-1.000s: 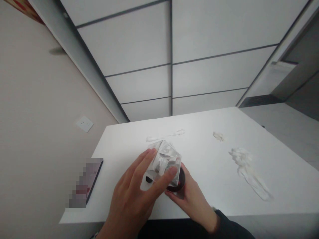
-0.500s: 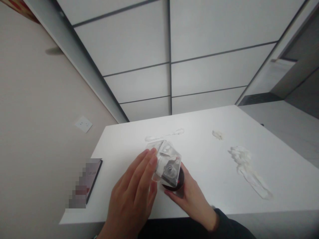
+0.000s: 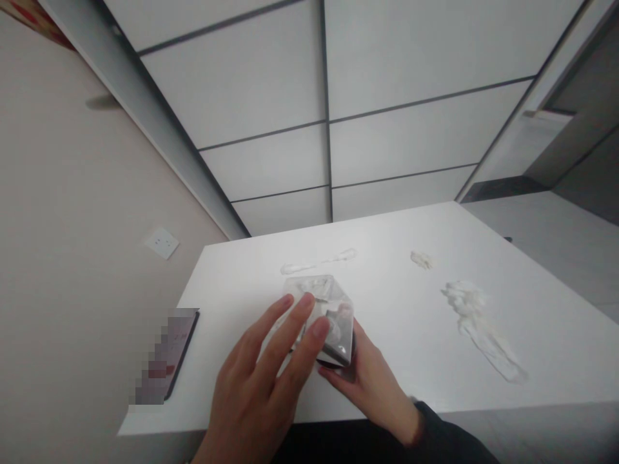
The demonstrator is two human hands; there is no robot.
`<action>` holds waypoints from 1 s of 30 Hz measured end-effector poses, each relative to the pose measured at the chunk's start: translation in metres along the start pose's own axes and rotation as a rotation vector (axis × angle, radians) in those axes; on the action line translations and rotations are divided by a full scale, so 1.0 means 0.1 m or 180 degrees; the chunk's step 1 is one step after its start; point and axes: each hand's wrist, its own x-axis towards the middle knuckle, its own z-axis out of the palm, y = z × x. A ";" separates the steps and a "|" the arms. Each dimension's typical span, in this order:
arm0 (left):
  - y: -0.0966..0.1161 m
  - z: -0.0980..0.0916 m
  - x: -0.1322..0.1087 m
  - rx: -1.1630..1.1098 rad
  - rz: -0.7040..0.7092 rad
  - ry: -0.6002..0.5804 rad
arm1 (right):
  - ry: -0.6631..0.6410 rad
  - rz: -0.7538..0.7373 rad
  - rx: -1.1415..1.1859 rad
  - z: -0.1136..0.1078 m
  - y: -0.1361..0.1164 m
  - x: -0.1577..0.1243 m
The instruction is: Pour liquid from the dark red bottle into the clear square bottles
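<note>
A clear plastic box with a dark round base stands near the front of the white table. My left hand lies over its near left side, fingers stretched along the clear wall and touching it. My right hand cups the dark base from below and the right, fingers wrapped round it. Small items inside the box are too blurred to name.
A phone lies at the table's left front edge. White smears mark the table: a long one behind the box, a small one farther right, a big one at the right. A wall socket is at the left.
My left hand has shifted on the box, its fingers now spread higher over the near face. The box has turned slightly in my hands. My right hand stays at the base.
</note>
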 end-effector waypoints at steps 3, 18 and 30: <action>0.01 0.00 0.01 -0.0038 0.0016 0.0005 | 0.0007 -0.0020 -0.0014 0.00 -0.01 0.01; 0.05 -0.05 0.06 -0.0044 0.0082 -0.0049 | 0.0004 -0.0031 0.0062 -0.04 -0.07 0.03; 0.05 -0.06 0.08 -0.0068 0.0114 -0.0120 | -0.0014 -0.0061 0.0025 -0.04 -0.08 0.03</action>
